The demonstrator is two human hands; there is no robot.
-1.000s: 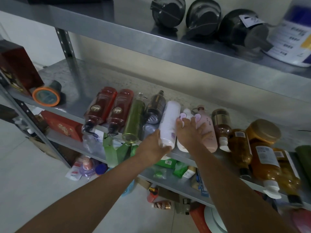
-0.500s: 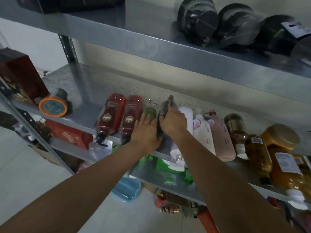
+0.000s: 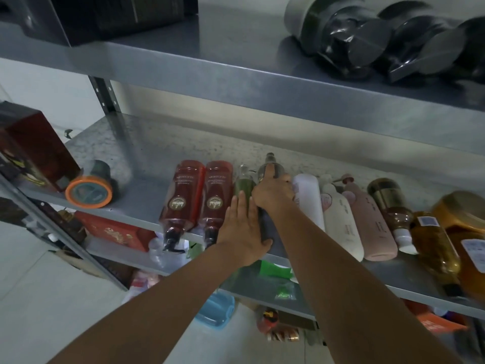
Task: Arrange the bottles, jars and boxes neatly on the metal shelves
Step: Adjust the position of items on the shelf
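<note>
A row of bottles lies on its side on the middle metal shelf point(image 3: 136, 158). From the left come two red bottles point(image 3: 183, 195), a green bottle point(image 3: 242, 183), a dark bottle point(image 3: 270, 166), a white bottle point(image 3: 307, 195), pale pink bottles point(image 3: 367, 219) and amber bottles point(image 3: 433, 240). My right hand point(image 3: 274, 195) grips the dark bottle near its neck. My left hand point(image 3: 242, 227) lies flat over the green bottle, fingers straight, thumb against the dark bottle's lower end.
A dark red box point(image 3: 34, 145) and an orange-rimmed jar point(image 3: 89, 193) sit at the shelf's left end. Black jars point(image 3: 367, 40) and a dark box point(image 3: 126, 17) occupy the top shelf. Lower shelves hold a red box point(image 3: 115, 232), green packets and a blue dish point(image 3: 215, 311).
Both hands left the white bottle and shifted left to the dark and green bottles. My right hand now curls round the dark bottle's neck. The view has moved closer.
</note>
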